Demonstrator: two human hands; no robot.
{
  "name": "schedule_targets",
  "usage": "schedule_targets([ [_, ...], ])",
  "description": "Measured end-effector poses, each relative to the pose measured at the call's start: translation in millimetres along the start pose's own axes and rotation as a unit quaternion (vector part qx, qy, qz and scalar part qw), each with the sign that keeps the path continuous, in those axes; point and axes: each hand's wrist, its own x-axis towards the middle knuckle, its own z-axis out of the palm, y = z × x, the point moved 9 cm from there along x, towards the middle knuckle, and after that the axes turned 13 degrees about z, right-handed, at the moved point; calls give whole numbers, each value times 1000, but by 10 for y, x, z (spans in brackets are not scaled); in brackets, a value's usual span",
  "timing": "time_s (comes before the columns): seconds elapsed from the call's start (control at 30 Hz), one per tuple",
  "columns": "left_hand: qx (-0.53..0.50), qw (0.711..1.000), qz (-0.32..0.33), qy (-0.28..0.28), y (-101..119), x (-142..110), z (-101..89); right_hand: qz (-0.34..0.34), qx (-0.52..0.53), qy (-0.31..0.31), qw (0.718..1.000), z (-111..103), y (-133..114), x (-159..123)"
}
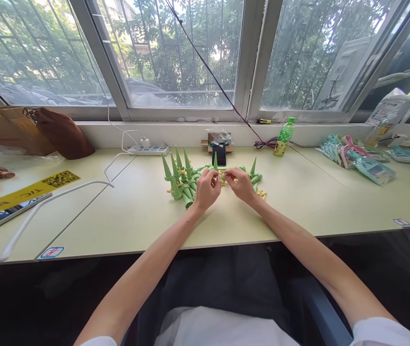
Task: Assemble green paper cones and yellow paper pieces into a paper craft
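Observation:
My left hand is closed in a pinch over the middle of the table. My right hand faces it, its fingertips also pinched together. What each holds is too small and too covered to make out. A green pointed cone rises just behind my left fingertips; whether I hold it cannot be seen. To the left stand several green cone-topped pieces with small yellow parts among them. Right of my right hand are another green cone, green tubular pieces and small yellow pieces.
Behind my hands lie a black phone and a small open box. A green bottle stands back right, near bagged pastel items. At left are a power strip, white cable and brown pouch.

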Motion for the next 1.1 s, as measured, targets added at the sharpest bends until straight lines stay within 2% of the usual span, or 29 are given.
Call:
schedule_targets([
  [0.37, -39, 998, -20, -40, -53, -38, 146, -10, 19, 46, 999, -89, -54, -24],
  [1.1, -16, 996, -4, -87, -92, -75, 258, -6, 53, 21, 998, -48, -86, -27],
])
